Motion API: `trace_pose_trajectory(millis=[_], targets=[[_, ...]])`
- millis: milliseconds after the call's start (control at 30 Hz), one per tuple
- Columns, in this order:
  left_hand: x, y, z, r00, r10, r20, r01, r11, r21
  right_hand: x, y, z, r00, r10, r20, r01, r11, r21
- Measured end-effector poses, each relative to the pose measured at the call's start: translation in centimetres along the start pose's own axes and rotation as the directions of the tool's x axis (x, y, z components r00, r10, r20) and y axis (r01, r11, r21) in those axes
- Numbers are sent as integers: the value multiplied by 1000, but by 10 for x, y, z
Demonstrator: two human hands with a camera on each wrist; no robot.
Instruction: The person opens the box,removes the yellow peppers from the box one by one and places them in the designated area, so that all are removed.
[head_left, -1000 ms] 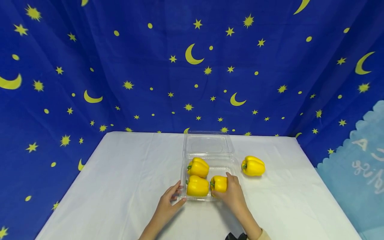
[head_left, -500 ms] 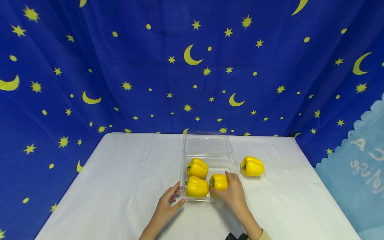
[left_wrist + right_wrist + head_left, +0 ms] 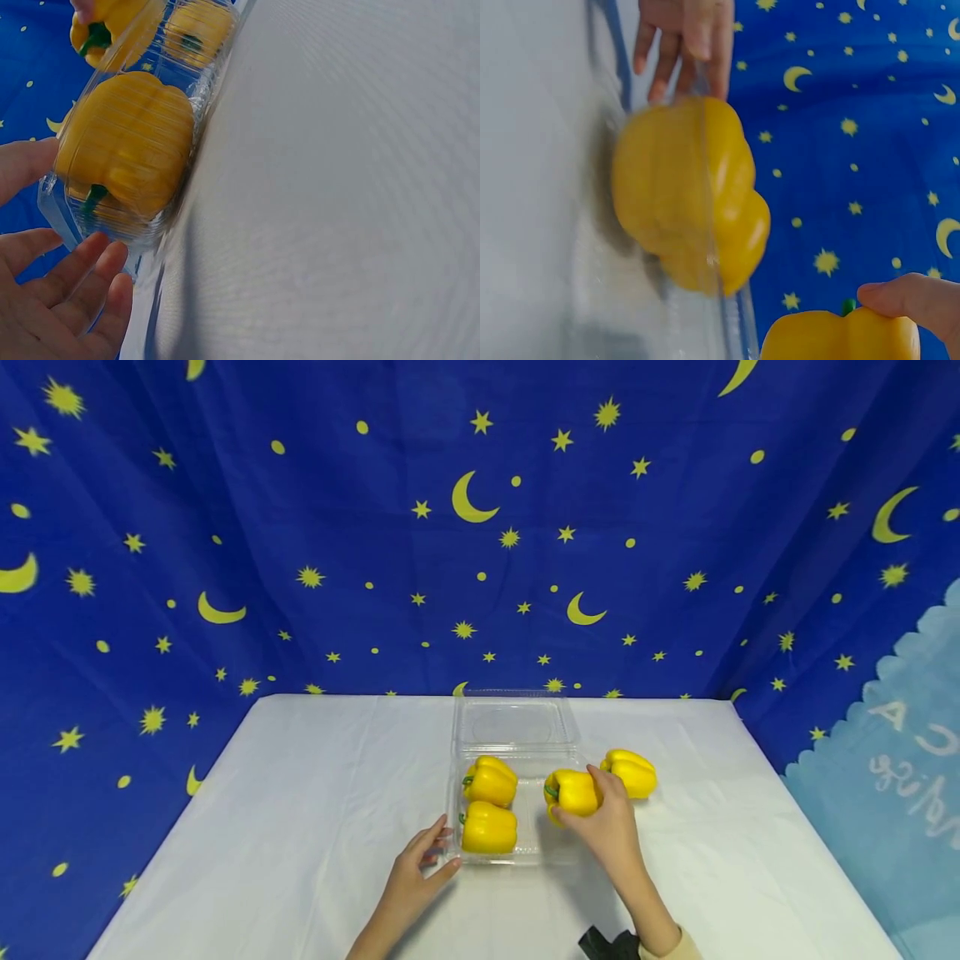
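Note:
My right hand [image 3: 615, 831] grips a yellow bell pepper [image 3: 576, 793] with thumb and fingers, above the right side of a clear plastic clamshell container [image 3: 532, 839]. Its green stem points left. Two more yellow bell peppers lie on the container's left side, one behind [image 3: 491, 781] and one in front [image 3: 489, 828]. My left hand [image 3: 411, 877] is at the container's front left corner, fingers extended and spread. In the left wrist view its thumb [image 3: 30, 161] touches the rim. The right wrist view shows only the top of the held pepper [image 3: 840, 337].
Another yellow bell pepper [image 3: 632, 774] lies on the white tablecloth [image 3: 720, 843] right of the container, partly behind the held one. The container's lid [image 3: 517, 722] is folded back toward the blue star-patterned curtain [image 3: 390, 543].
My right hand has lifted the bell pepper from the container's front right, moving it up and right toward the pepper on the table. My left hand stays at the container's corner.

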State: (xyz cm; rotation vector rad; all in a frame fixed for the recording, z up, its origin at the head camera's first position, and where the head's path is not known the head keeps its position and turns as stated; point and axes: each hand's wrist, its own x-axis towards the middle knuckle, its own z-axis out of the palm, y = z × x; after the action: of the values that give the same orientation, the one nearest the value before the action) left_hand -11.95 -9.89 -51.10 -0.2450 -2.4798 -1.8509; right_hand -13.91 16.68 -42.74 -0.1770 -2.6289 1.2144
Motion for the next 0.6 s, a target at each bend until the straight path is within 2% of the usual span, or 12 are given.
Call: trace_pose_trajectory(millis=[333,600], targets=[[0,-2,0,1000,5,2,-5,1000,20,19,22,-28,991,40,-125,-37,999,24],[0,0,0,1000,-4,6,4,1000,14,28,40,-49,974,88,-210,-86,996,19]])
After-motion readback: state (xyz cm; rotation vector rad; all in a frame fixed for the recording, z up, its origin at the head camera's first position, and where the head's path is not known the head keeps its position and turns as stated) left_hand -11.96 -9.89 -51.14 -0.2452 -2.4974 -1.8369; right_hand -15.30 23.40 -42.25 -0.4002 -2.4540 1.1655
